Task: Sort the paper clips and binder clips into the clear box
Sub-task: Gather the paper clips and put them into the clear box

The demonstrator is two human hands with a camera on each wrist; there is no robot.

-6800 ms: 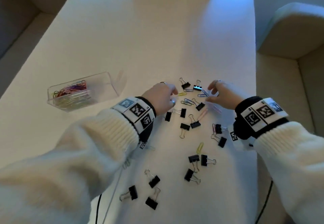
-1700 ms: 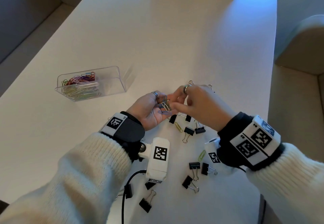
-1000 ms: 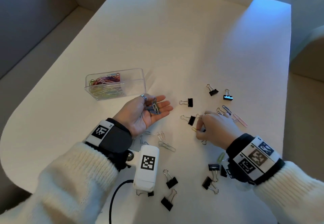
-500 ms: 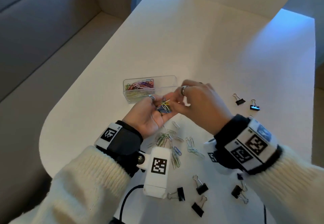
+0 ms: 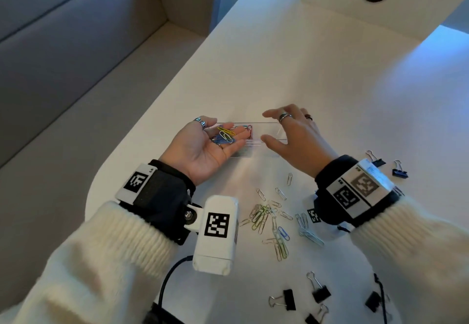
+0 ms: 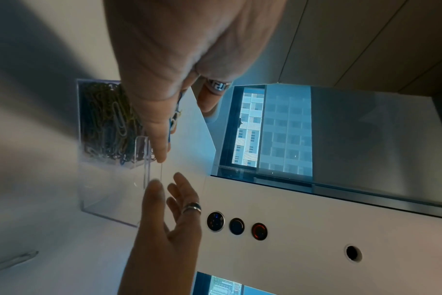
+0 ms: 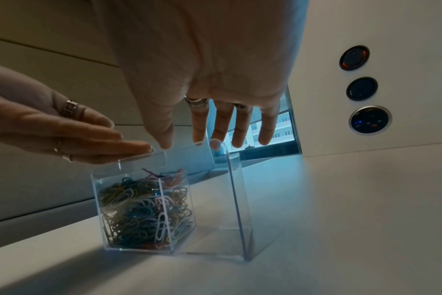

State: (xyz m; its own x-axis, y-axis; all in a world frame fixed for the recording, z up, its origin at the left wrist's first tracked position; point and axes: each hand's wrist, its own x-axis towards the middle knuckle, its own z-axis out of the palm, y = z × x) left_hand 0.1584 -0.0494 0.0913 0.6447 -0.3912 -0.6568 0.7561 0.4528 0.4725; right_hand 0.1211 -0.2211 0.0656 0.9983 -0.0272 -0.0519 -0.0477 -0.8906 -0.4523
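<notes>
My left hand lies palm up over the left end of the clear box, with several coloured paper clips resting on its nearly straight fingers. My right hand hovers over the box's right part, fingers spread and holding nothing. In the right wrist view the box's left compartment is packed with paper clips, while its right compartment holds nothing. My left fingertips touch the box's rim. A pile of loose paper clips lies on the table between my wrists.
Black binder clips lie near the table's front edge and to the right. A white panel with round buttons stands at the table's back. A sofa runs along the left, beyond the rounded table edge.
My right hand has let go of the clips in my left palm and spread open. Both hands have moved forward to the box.
</notes>
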